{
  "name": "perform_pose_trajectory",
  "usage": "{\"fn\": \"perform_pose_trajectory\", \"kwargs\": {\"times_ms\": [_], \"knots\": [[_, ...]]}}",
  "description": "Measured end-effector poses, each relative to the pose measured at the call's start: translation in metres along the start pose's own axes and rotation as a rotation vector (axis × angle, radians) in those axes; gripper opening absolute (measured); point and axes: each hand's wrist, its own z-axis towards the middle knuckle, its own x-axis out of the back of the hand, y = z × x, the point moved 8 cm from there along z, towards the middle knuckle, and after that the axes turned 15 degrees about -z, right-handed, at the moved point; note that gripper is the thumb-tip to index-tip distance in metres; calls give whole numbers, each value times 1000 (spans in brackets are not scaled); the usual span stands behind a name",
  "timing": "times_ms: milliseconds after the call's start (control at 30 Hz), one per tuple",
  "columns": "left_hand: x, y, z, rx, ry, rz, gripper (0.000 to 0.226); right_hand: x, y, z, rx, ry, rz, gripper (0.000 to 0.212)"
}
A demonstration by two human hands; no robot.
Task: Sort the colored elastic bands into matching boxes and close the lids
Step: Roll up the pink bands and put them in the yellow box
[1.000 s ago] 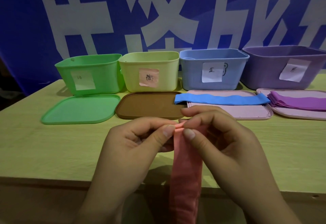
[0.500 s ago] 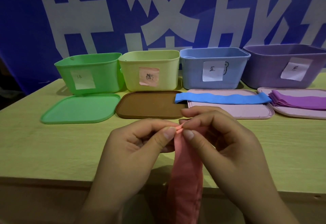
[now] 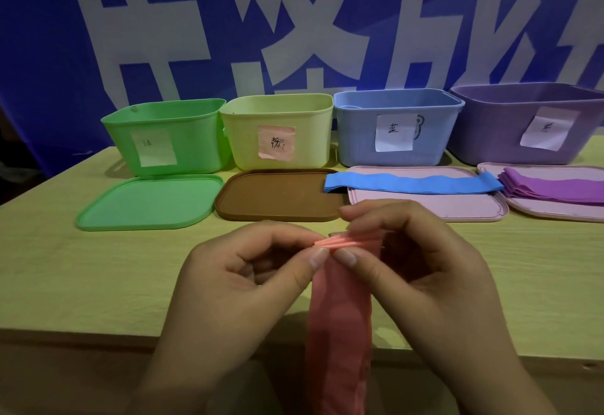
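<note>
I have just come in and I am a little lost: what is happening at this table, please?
A person is sorting elastic bands by colour. Both hands, left hand and right hand, pinch the top of the pink bands. The four boxes are open, lids lying in front. Blue bands and purple bands wait on lids.

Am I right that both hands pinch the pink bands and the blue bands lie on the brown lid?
Not quite. In the head view both hands, left hand and right hand, pinch the pink bands, but the blue bands lie across the pink lid.
</note>
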Motion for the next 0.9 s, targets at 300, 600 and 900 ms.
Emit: {"fn": "perform_pose_trajectory", "kwargs": {"times_ms": [300,600,900], "knots": [[8,-1,1,-11,-16,-87,14,13,-5,4,59,-37,-12,9],[6,-4,2,-25,-48,-130,24,11,-3,3,47,-76,9,5],[2,3,3,-100,-140,104,24,11,3,3,-24,-167,26,10]]}}
